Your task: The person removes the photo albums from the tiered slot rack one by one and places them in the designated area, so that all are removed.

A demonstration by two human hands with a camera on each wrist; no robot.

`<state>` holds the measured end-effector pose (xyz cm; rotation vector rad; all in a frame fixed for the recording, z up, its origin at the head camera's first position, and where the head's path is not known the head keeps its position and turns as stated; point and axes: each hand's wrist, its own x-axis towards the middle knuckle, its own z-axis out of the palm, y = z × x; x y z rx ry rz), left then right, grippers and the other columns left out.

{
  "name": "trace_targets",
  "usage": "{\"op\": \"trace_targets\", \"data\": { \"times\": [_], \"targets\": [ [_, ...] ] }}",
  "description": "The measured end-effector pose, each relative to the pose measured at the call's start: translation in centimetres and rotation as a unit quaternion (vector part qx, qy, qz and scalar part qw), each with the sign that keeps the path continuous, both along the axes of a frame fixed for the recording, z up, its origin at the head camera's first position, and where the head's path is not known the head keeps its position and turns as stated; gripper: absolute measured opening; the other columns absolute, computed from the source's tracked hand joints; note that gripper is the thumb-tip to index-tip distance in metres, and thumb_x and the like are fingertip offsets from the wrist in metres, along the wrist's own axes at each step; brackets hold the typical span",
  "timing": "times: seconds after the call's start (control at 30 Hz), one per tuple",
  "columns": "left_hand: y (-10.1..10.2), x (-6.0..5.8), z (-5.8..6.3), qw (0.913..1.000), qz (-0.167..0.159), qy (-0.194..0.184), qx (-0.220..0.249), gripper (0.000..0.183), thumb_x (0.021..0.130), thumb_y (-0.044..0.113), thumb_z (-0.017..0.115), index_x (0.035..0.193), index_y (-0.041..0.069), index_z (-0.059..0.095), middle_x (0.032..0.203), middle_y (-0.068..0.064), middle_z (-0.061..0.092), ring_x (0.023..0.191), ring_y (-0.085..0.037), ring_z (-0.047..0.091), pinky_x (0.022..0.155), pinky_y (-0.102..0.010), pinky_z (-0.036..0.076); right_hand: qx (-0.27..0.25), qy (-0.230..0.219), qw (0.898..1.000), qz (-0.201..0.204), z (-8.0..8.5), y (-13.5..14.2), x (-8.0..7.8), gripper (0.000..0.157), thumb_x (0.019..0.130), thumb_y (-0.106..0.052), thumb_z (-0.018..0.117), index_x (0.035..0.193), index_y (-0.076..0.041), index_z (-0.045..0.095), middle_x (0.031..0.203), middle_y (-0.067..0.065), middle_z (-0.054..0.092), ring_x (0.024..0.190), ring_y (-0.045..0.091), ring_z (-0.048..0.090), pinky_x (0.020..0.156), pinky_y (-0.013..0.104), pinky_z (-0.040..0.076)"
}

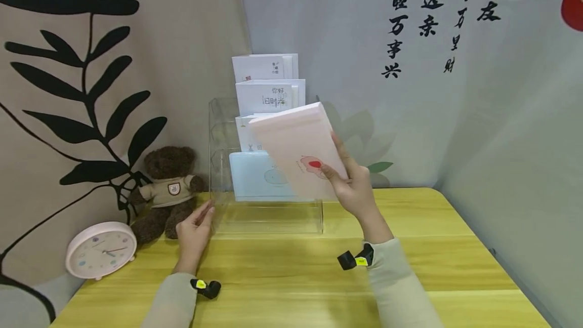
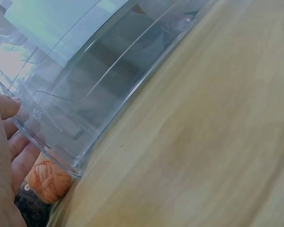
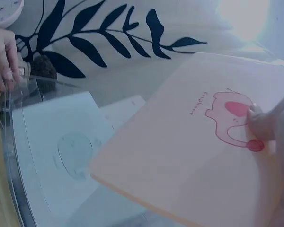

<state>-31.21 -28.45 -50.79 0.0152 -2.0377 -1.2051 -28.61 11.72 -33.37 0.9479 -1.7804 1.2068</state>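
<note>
My right hand holds a pink notebook, thumb across its cover and fingers behind. A red-eared elephant drawing is printed on that cover. The notebook is tilted in front of a clear acrylic tiered rack, overlapping a light blue notebook in the lowest occupied tier. At the rack's left side, my left hand pinches the edge of the clear side panel; in the left wrist view the thumb is on one side and the fingers show behind the plastic.
Several white notebooks stand in the rack's upper tiers. A brown teddy bear sits left of the rack, beside a round white clock. An orange yarn ball lies behind the rack's corner. Curtains with printed leaves and writing surround the wooden table.
</note>
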Motion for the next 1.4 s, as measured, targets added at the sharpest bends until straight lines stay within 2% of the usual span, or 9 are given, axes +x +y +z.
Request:
{"op": "trace_targets", "data": {
  "times": [0.1, 0.2, 0.33, 0.6, 0.8, 1.0, 1.17, 1.23, 1.4],
  "targets": [
    [0.0, 0.1, 0.1, 1.0, 0.004, -0.004, -0.003, 0.03, 0.096, 0.028, 0.073, 0.124, 0.018, 0.075, 0.112, -0.004, 0.075, 0.089, 0.015, 0.062, 0.072, -0.004, 0.048, -0.022, -0.032, 0.999, -0.012, -0.2, 1.4, -0.1, 0.083, 0.089, 0.005, 0.072, 0.159, -0.02, 0.035, 0.126, 0.013, 0.069, 0.102, 0.033, 0.071, 0.074, 0.046, 0.061],
    [0.0, 0.1, 0.3, 0.9999, 0.007, -0.007, -0.005, 0.03, 0.096, 0.029, 0.073, 0.124, 0.018, 0.075, 0.111, -0.004, 0.075, 0.088, 0.015, 0.062, 0.072, -0.004, 0.048, -0.033, -0.063, 0.997, -0.029, -0.5, 2.7, -0.3, 0.082, 0.091, 0.004, 0.071, 0.16, -0.02, 0.032, 0.127, 0.013, 0.068, 0.101, 0.034, 0.072, 0.073, 0.048, 0.06],
    [0.0, 0.2, 0.3, 0.9999, 0.005, -0.011, -0.001, 0.031, 0.096, 0.03, 0.072, 0.124, 0.019, 0.075, 0.111, -0.004, 0.075, 0.088, 0.015, 0.062, 0.072, -0.004, 0.048, -0.036, -0.099, 0.993, -0.054, -0.8, 4.3, -0.7, 0.082, 0.094, -0.001, 0.069, 0.16, -0.027, 0.029, 0.132, 0.009, 0.066, 0.104, 0.031, 0.071, 0.076, 0.046, 0.06],
    [-0.1, 0.3, 0.1, 0.9999, 0.009, -0.009, -0.004, 0.03, 0.096, 0.029, 0.072, 0.124, 0.018, 0.075, 0.111, -0.001, 0.075, 0.088, 0.017, 0.061, 0.073, -0.003, 0.047, -0.046, -0.144, 0.984, -0.097, -1.7, 6.6, -1.3, 0.081, 0.096, -0.008, 0.07, 0.159, -0.04, 0.029, 0.134, 0.007, 0.064, 0.104, 0.025, 0.069, 0.078, 0.032, 0.059],
    [0.0, 0.1, 0.2, 1.0, 0.004, -0.003, -0.001, 0.03, 0.096, 0.027, 0.073, 0.123, 0.017, 0.075, 0.112, -0.002, 0.075, 0.089, 0.016, 0.061, 0.073, -0.004, 0.048, -0.049, -0.172, 0.979, -0.101, -2.0, 8.6, -1.4, 0.082, 0.097, -0.008, 0.068, 0.159, -0.042, 0.026, 0.139, 0.008, 0.061, 0.105, 0.013, 0.066, 0.078, 0.026, 0.058],
    [0.1, -0.1, 0.4, 0.9997, -0.001, -0.015, 0.017, 0.03, 0.094, 0.027, 0.074, 0.123, 0.017, 0.075, 0.113, -0.003, 0.075, 0.089, 0.013, 0.064, 0.073, -0.006, 0.049, -0.078, -0.225, 0.967, -0.095, -2.5, 10.4, -1.0, 0.082, 0.098, -0.011, 0.067, 0.157, -0.049, 0.025, 0.143, 0.01, 0.056, 0.103, 0.004, 0.064, 0.074, 0.022, 0.057],
    [0.1, -0.1, 0.5, 0.999, -0.01, -0.028, 0.033, 0.032, 0.095, 0.032, 0.073, 0.125, 0.021, 0.074, 0.115, -0.001, 0.074, 0.092, 0.008, 0.066, 0.075, -0.007, 0.05, -0.107, -0.255, 0.959, -0.067, -2.4, 11.1, -0.5, 0.082, 0.099, -0.005, 0.064, 0.159, -0.043, 0.024, 0.152, 0.015, 0.046, 0.107, 0.005, 0.062, 0.076, 0.023, 0.057],
    [0.1, -0.1, 0.5, 0.9987, -0.013, -0.031, 0.037, 0.032, 0.095, 0.033, 0.073, 0.125, 0.022, 0.074, 0.116, -0.001, 0.074, 0.094, 0.007, 0.067, 0.076, -0.008, 0.05, -0.112, -0.268, 0.954, -0.069, -2.4, 11.4, -0.5, 0.081, 0.099, -0.006, 0.064, 0.159, -0.042, 0.024, 0.154, 0.015, 0.043, 0.106, 0.006, 0.061, 0.076, 0.025, 0.057],
    [0.0, 0.0, 0.3, 0.9986, -0.012, -0.032, 0.041, 0.032, 0.095, 0.033, 0.073, 0.125, 0.022, 0.074, 0.117, -0.002, 0.074, 0.095, 0.005, 0.068, 0.076, -0.007, 0.05, -0.119, -0.304, 0.941, -0.084, -4.1, 12.5, -1.9, 0.08, 0.099, -0.015, 0.066, 0.156, -0.051, 0.023, 0.158, 0.01, 0.04, 0.106, 0.009, 0.06, 0.073, 0.024, 0.057]
  ]
}}
